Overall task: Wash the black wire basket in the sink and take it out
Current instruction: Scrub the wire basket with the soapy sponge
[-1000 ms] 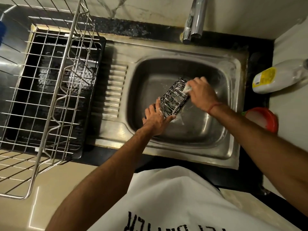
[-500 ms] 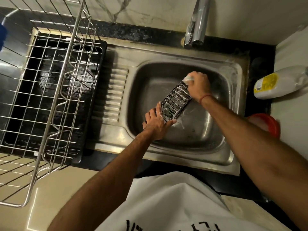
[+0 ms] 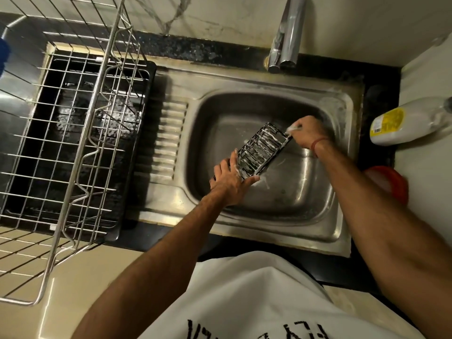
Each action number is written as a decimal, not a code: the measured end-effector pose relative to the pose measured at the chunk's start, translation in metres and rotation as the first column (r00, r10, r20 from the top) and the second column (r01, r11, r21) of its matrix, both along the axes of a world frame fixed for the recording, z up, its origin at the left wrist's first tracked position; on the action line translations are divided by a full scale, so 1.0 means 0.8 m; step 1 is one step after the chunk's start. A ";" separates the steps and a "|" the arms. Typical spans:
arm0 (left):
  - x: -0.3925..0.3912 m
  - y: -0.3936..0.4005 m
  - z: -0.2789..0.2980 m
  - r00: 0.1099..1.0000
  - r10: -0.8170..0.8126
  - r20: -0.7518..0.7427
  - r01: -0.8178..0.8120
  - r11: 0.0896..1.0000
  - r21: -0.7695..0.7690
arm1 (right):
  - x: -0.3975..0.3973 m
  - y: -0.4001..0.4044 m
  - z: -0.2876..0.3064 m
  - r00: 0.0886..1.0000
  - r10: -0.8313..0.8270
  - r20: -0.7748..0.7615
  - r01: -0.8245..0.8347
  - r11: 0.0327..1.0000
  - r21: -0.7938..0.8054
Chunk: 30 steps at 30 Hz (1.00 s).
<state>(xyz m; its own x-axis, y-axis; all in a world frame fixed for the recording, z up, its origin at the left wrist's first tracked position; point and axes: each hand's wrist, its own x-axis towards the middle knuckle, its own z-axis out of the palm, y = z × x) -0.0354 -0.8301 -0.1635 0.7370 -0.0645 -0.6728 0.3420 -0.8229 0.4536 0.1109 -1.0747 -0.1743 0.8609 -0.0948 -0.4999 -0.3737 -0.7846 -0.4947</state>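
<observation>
Steel sink [image 3: 342,113] set in a dark counter, tap off. The black wire basket [image 3: 263,149] sits tilted in the middle of the basin, covered in suds. Left hand [image 3: 230,178] grips its near end, right hand [image 3: 307,132] pinches a soapy scrubber [image 3: 293,129] at the far end. Looks mid-scrub, rinsing and lifting out still left.

two hands: left [image 3: 230,181], right [image 3: 308,132]. one black wire basket [image 3: 263,150]. one sink [image 3: 342,231]. one tap [image 3: 287,35]. one dish rack [image 3: 73,133]. one bottle [image 3: 411,121].
</observation>
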 end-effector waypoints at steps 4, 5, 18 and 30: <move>0.001 -0.002 -0.002 1.000 0.006 0.002 -0.006 1.000 -0.003 | -0.053 0.006 0.015 0.970 0.061 0.235 -0.079 0.994 0.070; 0.001 -0.002 -0.002 1.000 0.008 0.005 -0.008 1.000 0.002 | -0.070 0.013 0.019 0.944 0.166 0.287 -0.185 0.982 0.040; 0.006 0.015 -0.015 0.998 -0.004 0.068 0.011 0.994 -0.108 | -0.097 0.031 0.027 0.802 0.464 0.377 -0.384 0.883 -0.270; -0.008 0.039 -0.122 0.957 0.290 0.018 -0.285 0.948 -0.139 | -0.086 0.095 0.009 0.779 0.488 0.394 -0.370 0.865 -0.339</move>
